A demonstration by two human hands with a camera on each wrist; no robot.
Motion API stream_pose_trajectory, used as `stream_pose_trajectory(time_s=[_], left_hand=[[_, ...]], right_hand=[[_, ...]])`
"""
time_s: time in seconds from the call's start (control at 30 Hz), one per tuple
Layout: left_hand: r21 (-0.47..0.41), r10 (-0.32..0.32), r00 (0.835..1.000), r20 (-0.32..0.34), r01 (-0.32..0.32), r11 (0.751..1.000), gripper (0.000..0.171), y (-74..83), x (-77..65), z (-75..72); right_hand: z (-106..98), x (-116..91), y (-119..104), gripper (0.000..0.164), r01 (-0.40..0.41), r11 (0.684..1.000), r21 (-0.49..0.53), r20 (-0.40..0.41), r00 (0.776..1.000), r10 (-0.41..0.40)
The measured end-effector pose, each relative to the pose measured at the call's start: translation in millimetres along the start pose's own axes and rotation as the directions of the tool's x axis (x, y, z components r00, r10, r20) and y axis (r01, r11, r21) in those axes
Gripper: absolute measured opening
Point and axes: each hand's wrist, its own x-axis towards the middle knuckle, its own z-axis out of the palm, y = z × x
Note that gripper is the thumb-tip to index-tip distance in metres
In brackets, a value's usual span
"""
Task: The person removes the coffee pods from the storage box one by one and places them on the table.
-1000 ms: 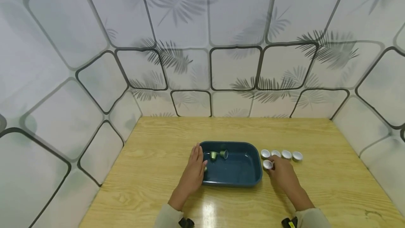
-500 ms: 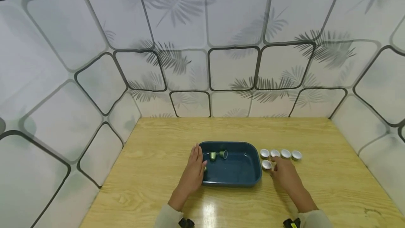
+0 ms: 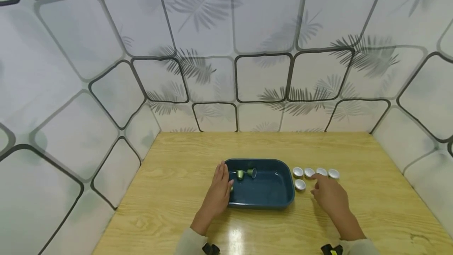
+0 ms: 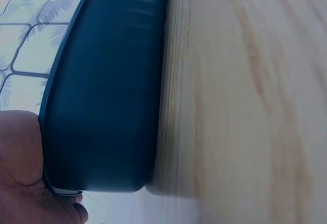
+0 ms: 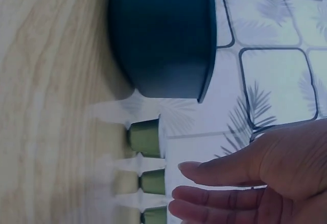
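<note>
Two hands reach over the desk point(image 3: 177, 160). The left hand point(image 3: 217, 192) lies along the left end of the tray point(image 3: 262, 207), fingers straight and pressed together, thumb over the rim. The right hand point(image 3: 330, 196) holds nothing, thumb apart from the fingers, at a row of four pods point(image 3: 308, 172); whether it touches them is unclear. The row stands just right of the tray, a fifth pod point(image 3: 299, 185) in front. Inside the tray, two green pods point(image 3: 240, 175) lie toward the left; another is partly hidden by the left thumb.

head view looks forward-down; close wrist views share the tray point(image 3: 263, 190)
</note>
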Motion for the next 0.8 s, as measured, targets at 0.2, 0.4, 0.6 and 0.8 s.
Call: stream_pose_trajectory(time_s=[0.2,0.4,0.6,0.8], left_hand=[[0.003,0.001,1.000,0.000,-0.001,1.000,0.059,0.0,-0.8,-1.5],[0.016,0.019,1.000,-0.011,-0.019,1.000,0.059,0.2,1.3,-1.6],[0.015,0.017,1.000,-0.013,-0.016,1.000,0.059,-1.0,0.8,-0.1],[-0.001,0.016,1.000,-0.025,-0.016,1.000,0.059,-0.2,0.6,0.4]], right_hand=[[-4.1,-3.5,-15.7,0.037,0.054,0.998,0.024,-0.095,0.994,-0.052],[-1.4,-3.1,-32.5,0.032,0.117,0.989,0.096,-0.189,0.977,-0.097],[8.3,1.7,-46.6,0.026,0.188,0.975,0.121,-0.224,0.962,-0.158],[14.6,5.8,-55.6,0.022,0.258,0.951,0.168,-0.189,0.956,-0.226]])
